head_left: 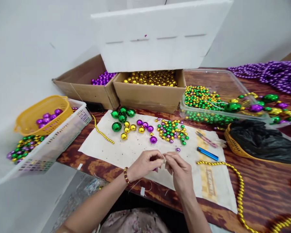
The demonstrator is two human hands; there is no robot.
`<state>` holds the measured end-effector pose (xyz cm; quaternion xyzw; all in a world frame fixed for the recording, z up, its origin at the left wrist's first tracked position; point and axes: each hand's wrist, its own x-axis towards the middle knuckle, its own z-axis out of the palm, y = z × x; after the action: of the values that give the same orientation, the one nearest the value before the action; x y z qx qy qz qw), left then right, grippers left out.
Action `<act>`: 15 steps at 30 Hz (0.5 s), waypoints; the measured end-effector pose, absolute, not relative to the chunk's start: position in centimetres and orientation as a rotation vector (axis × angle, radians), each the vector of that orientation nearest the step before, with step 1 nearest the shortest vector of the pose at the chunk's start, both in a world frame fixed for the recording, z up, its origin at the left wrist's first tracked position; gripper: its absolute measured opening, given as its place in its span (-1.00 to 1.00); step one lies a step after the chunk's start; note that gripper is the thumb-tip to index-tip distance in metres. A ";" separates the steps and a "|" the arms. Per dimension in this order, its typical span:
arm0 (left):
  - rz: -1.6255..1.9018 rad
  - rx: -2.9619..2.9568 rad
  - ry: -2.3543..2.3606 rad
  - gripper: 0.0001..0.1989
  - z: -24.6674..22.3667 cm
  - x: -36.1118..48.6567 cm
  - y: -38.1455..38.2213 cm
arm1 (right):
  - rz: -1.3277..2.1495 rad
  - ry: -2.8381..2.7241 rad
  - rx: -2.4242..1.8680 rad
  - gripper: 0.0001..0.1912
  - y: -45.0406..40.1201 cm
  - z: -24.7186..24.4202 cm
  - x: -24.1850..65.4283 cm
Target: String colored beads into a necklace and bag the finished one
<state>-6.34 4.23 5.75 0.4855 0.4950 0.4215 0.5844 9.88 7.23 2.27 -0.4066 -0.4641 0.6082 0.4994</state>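
Observation:
My left hand, with a beaded bracelet on its wrist, is closed in a pinch. My right hand pinches at the same spot, its fingertips meeting those of the left. Between them shows a bit of pale thread, and thin loose strands hang below the hands. Part of a purple bead peeks out under the left fingers. Beyond the hands, on a white cloth, lie green balls, gold balls, purple balls and a cluster of small mixed beads.
A blue lighter and pink-handled snips lie right. Gold bead strings cross the table. Behind stand cardboard boxes of beads and a clear tub. Left is a white basket; right, a black bag.

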 end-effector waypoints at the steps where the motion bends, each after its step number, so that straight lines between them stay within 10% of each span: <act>1: 0.959 1.156 1.161 -0.84 5.9 -6.4 4.2 | 1.463 -1.005 -0.974 -0.76 7.5 2.4 10.1; 15: 0.638 1.319 1.093 -0.82 6.3 -11.9 6.2 | 1.791 -0.730 -0.868 -0.66 7.1 5.2 13.0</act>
<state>-11.93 6.16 6.29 0.5715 0.4734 0.2765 0.6106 13.03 7.09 5.21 -0.3574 -0.3004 0.7368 0.4890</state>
